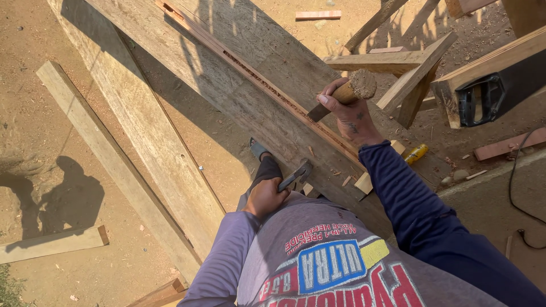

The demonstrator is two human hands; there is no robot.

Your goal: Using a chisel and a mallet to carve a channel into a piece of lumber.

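A: We start with the biggest thing, the wide board [170,113] running from the upper left of the frame down toward the lower middle. Along its right edge lies the long reddish strip [267,91], and a row of cuts shows down its length.

B: Yes, and we see our right hand [347,113] in the upper right of centre, fingers wrapped fully around the wooden handle of the chisel [335,96], its blade resting on that strip. The handle's butt looks battered.

A: Our left hand [264,196], lower middle, is closed tight around the hammer [296,176], held low by the hip, well apart from the chisel.

B: So we judge the chiselling of the groove is in hand, with the blade set and the strike not yet made. The next blow would call for the hammer lifted to the butt while the blade keeps its angle.

A: Smaller things: the handsaw [483,99] on the timber at the right edge, wood chips [347,181] below the strip, a yellow object [417,153] on the ground.
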